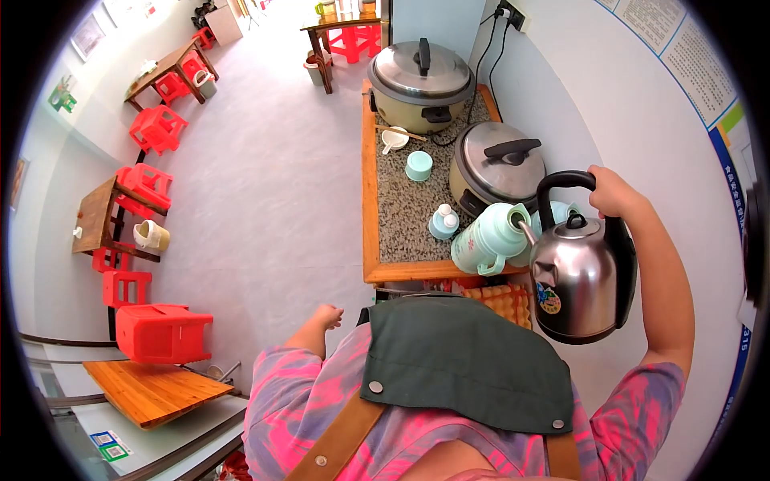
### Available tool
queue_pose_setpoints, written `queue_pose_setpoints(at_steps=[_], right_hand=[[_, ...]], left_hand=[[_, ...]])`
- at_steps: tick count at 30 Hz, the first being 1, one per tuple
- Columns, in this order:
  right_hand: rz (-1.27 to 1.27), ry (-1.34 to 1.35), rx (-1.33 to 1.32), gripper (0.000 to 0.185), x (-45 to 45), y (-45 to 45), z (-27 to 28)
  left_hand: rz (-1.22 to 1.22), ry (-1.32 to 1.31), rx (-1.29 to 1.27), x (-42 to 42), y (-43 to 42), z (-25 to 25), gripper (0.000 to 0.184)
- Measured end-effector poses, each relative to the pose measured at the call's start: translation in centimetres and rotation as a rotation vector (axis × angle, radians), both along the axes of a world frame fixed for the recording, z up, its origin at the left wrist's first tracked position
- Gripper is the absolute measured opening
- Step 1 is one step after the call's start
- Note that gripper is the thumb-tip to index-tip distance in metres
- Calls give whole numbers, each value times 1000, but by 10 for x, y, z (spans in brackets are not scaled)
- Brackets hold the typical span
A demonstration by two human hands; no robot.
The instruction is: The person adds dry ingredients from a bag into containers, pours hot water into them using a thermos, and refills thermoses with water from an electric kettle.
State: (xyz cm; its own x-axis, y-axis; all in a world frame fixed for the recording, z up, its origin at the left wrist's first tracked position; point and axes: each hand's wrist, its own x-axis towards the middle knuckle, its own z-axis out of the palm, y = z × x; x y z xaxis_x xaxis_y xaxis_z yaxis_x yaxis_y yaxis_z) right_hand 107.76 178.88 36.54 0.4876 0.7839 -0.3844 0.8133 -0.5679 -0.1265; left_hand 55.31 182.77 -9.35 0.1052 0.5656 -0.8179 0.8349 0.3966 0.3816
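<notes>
My right hand (pixel 613 192) is wrapped round the black handle of a steel kettle (pixel 573 276), held up at the right of the counter. The kettle's spout meets the open mouth of a mint-green thermos flask (pixel 487 239), which leans at the counter's front edge. A second mint flask is partly hidden behind the spout. Left of the flasks stands a light-blue cup with a white stopper (pixel 443 222). My left hand (pixel 328 316) hangs beside my body, away from the counter, its fingers curled; whether it holds anything is too small to tell.
Two large cookers (pixel 421 84) (pixel 499 164) sit on the speckled counter (pixel 397 232) with a turquoise lid (pixel 419 166) and a white ladle (pixel 394 140). Red stools (pixel 158 128) and wooden tables (pixel 100 212) line the left wall. A wall stands close on the right.
</notes>
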Motion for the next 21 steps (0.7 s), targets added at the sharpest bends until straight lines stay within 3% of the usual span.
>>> queue_pose_setpoints(at_steps=[9, 21], right_hand=[[-5, -11, -6, 23, 2, 1, 1], [6, -52, -60, 29, -4, 9, 6]], left_hand=[[46, -162, 26, 39, 19, -13, 29], [-42, -69, 43, 9, 9, -25, 30]])
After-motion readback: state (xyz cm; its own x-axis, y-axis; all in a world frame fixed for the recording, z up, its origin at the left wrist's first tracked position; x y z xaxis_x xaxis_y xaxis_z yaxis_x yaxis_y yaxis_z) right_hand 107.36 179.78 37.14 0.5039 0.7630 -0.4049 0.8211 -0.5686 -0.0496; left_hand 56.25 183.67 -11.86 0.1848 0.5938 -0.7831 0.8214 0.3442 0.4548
